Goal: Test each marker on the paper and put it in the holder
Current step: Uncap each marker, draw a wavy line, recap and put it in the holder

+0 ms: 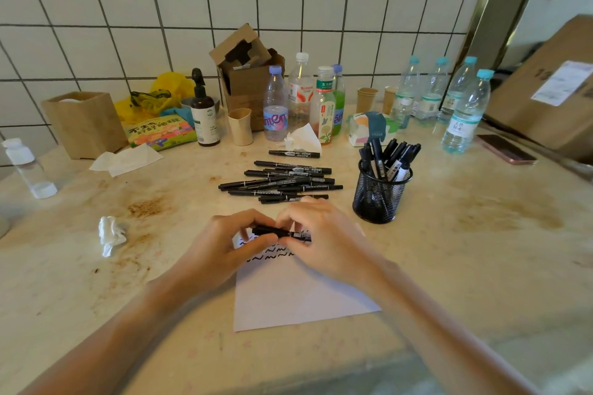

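Both hands hold one black marker (282, 233) level above the top of the white paper (298, 295). My left hand (224, 244) pinches its left end, and my right hand (324, 234) grips its right part. Rows of black squiggles (272, 256) show on the paper under the hands. Behind them lies a pile of several black markers (282, 183), with one more marker (293, 153) apart further back. The black mesh holder (378, 194) stands to the right with several markers upright in it.
Bottles (276, 106), paper cups (240, 127), a cardboard box (250, 80), a pump bottle (203, 112) and a wooden box (85, 122) line the tiled wall. A crumpled tissue (110, 234) lies at the left. A phone (505, 149) and a large carton (552, 90) sit at the right.
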